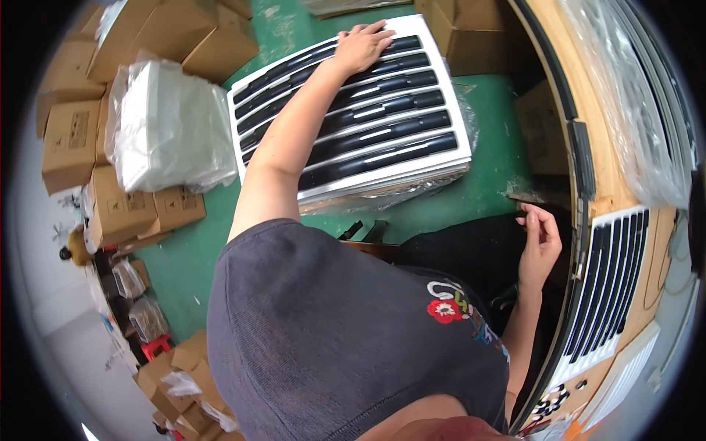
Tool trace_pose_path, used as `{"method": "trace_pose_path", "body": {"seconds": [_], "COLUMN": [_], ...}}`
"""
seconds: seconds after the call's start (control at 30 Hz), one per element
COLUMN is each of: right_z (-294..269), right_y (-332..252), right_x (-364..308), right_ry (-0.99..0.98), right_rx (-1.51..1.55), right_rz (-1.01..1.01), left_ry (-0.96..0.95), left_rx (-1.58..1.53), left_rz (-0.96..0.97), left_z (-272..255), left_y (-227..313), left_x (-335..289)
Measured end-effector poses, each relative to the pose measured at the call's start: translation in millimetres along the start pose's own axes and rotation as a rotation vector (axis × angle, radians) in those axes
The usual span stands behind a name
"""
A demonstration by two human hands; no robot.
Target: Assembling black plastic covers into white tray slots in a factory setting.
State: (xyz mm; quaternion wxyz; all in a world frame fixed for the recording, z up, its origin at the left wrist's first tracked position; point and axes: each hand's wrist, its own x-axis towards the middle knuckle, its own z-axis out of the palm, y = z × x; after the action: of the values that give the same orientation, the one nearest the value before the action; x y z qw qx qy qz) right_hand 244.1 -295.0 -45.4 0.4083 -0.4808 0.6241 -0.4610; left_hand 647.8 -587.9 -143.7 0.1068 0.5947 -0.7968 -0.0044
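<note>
The person leans over a green floor (485, 184), reaching down to a stack of white louvred grille panels (368, 132) with dark slats, which lies on clear plastic wrap in the middle of the floor between the cardboard boxes. The left hand (362, 45) lies flat and spread open on the far edge of the top panel, palm down, fingers reaching over the white rim; it touches the panel but has not closed around it. The right hand (540, 239) hangs loosely half-curled near the edge of the wooden table (588, 95), holding nothing, just beside another grille panel (610, 287) that rests on that table at its near end.

The step in hand looks like taking the top panel off the stack. To lift it, the left hand would need to hook its fingers under the far rim, and the right hand would likely have to come across to the near edge so the wide panel rises level.

A plastic-wrapped white bundle (173, 125) sits on boxes (70, 140) at the floor's left side.
</note>
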Motion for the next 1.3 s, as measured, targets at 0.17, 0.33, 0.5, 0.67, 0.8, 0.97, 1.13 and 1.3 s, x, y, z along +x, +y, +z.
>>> {"method": "trace_pose_path", "body": {"seconds": [0.17,0.33,0.5,0.67,0.8,0.97,1.13,1.3], "right_z": [-4.3,-26.5,-45.9,-30.5,-9.4,3.5,3.0,4.6], "right_y": [-0.5,15.4,44.7,47.7,29.1,16.1,22.7,25.2], "right_x": [-6.9,-23.3,-40.6,-41.9,-31.5,-26.8,-31.8,-32.7], "right_ry": [-0.028,0.082,0.109,0.043,-0.018,-0.034,-0.045,-0.049], "right_rx": [-0.022,-0.011,-0.024,-0.026,-0.044,-0.061,-0.064,-0.080], "right_rz": [0.002,0.013,0.048,0.071,0.035,0.025,0.035,0.082], "left_ry": [0.110,0.288,0.072,-0.110,-0.108,-0.097,-0.069,0.225], "left_rx": [-0.227,-0.243,-0.070,-0.237,-0.249,-0.082,0.027,0.037], "left_rz": [-0.067,-0.475,-0.688,-0.644,-0.585,-0.451,-0.426,-0.033], "left_z": [-15.6,-60.1,-96.0,-106.4,-104.2,-100.5,-107.1,-95.8], "left_y": [-12.5,-116.7,-209.3,-243.9,-254.1,-250.6,-228.7,-109.2], "left_x": [-14.6,-44.0,-136.4,-190.3,-202.4,-210.7,-197.3,-104.0]}}
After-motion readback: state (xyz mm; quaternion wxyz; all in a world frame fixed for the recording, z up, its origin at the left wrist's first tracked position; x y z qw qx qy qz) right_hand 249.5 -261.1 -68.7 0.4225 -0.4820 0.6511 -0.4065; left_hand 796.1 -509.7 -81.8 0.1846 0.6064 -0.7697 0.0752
